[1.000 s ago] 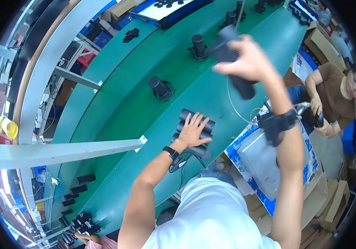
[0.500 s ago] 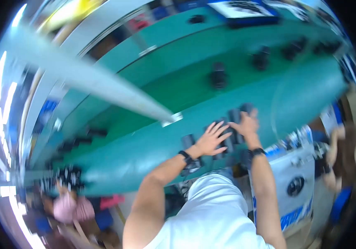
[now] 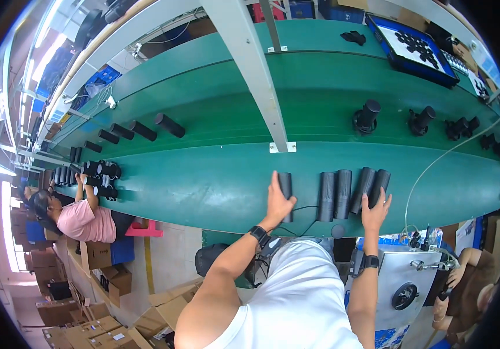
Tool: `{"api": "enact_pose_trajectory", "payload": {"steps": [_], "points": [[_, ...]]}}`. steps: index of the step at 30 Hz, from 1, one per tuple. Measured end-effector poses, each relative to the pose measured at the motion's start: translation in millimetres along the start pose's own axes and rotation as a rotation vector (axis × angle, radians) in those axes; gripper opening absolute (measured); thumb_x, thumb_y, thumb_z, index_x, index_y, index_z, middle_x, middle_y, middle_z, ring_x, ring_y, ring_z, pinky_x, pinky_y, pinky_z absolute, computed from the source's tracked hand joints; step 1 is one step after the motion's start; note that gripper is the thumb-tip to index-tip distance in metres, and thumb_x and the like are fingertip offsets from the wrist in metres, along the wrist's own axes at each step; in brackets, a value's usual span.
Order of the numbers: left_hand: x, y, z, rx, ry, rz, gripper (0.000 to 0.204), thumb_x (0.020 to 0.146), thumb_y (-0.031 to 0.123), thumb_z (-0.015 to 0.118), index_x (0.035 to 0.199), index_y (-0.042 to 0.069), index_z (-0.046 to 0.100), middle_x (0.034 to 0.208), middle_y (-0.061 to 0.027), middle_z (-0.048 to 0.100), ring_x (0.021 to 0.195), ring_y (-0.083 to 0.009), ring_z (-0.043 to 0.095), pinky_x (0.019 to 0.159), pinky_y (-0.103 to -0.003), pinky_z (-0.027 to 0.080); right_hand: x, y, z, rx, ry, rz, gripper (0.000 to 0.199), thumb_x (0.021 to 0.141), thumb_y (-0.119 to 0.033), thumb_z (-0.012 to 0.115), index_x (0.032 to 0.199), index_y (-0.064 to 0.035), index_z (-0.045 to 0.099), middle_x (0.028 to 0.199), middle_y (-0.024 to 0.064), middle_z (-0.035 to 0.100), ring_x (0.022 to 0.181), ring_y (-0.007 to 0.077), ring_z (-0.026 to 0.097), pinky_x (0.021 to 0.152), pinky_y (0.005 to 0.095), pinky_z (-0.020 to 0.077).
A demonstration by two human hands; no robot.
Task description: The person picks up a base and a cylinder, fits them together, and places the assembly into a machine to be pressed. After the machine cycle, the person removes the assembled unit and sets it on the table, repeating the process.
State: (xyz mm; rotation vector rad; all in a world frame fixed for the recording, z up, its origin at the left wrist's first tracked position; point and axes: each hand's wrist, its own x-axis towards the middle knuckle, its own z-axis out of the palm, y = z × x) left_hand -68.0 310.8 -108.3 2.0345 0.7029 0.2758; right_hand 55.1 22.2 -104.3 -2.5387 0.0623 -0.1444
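My left hand (image 3: pixel 278 200) is at the left side of a black cylinder (image 3: pixel 285 185), its fingers along the side and its thumb across the front. To the right, two ribbed black cylinders (image 3: pixel 327 195) lie side by side. Another pair, slightly tilted, lies beyond them: one black cylinder (image 3: pixel 364 183) and the rightmost black cylinder (image 3: pixel 381 179). My right hand (image 3: pixel 374 214) has its fingers spread around the near end of the rightmost one, thumb apart on the left. A dark round end (image 3: pixel 337 231) shows at the table's front edge.
A green belt (image 3: pixel 227 125) runs behind the green work surface (image 3: pixel 203 186), carrying black cylinders (image 3: pixel 169 125) at left and black units with bases (image 3: pixel 367 118) at right. A white post (image 3: pixel 256 75) rises mid-table. Co-workers sit at left (image 3: pixel 90 221) and right (image 3: pixel 465 285).
My hands have moved apart, the left to the left-hand cylinder and the right to the rightmost one. The head view has turned and sharpened.
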Motion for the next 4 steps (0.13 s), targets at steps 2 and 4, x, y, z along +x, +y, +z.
{"api": "enact_pose_trajectory", "payload": {"steps": [2,4], "points": [[8.6,20.0,-12.0,-0.277,-0.036,-0.192,0.097,0.072,0.015,0.071,0.150,0.003,0.014,0.132,-0.0334,0.045,0.114,-0.0360,0.055,0.097,-0.048,0.044,-6.6,16.1,-15.7,0.008,0.033,0.065,0.073,0.082,-0.040,0.070,0.142,-0.0132,0.041,0.150,0.0279,0.024,0.132,0.0467,0.035,0.109,0.0497,0.0303],[13.4,44.8,-22.1,-0.570,-0.229,-0.237,0.087,0.080,0.015,0.066,0.151,0.009,0.015,0.139,-0.0313,0.041,0.122,-0.0352,0.052,0.103,-0.044,0.040,-16.0,15.3,-32.6,0.393,0.007,-0.065,0.071,0.082,-0.037,0.072,0.142,-0.0154,0.042,0.152,0.0221,0.026,0.134,0.0444,0.034,0.110,0.0501,0.0294]]}}
